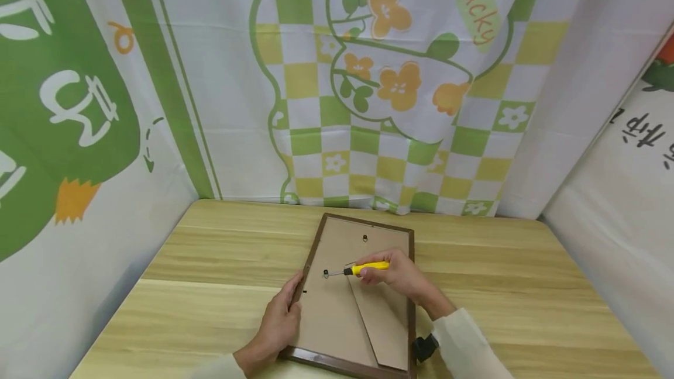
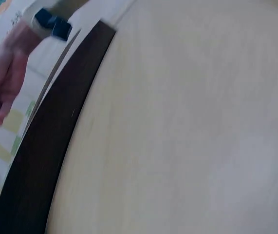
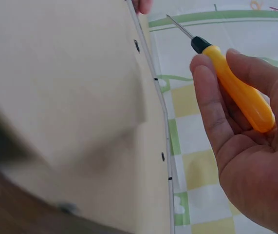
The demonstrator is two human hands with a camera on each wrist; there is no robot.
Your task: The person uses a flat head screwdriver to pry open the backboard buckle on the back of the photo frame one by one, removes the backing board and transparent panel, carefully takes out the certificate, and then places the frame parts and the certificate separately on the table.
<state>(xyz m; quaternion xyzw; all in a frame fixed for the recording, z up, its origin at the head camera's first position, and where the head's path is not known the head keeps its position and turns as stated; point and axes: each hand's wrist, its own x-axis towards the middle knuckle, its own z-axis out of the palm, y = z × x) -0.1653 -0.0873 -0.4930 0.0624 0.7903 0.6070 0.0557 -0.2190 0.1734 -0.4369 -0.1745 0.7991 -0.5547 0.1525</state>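
A picture frame [image 1: 337,360] with a dark brown border lies face down, its beige backing board [image 1: 326,320] up. My left hand [image 1: 275,321] grips its left edge; in the left wrist view, the dark side of the frame [image 2: 56,122] fills the left part. My right hand [image 1: 404,276] holds a screwdriver [image 1: 371,267] by its yellow handle, thumb and fingers round it. The metal tip is at the small left hanger [image 1: 325,274]; contact cannot be told. Another hanger [image 1: 365,238] sits near the top. A fold-out stand leg [image 1: 381,320] lies along the board's right side.
The frame rests on a light wooden table [image 1: 500,285]. A patterned green, yellow and white cloth [image 1: 300,157] hangs behind the table, with printed sheets on both sides. A black device [image 1: 425,347] is at the right wrist, beside the frame's lower right edge.
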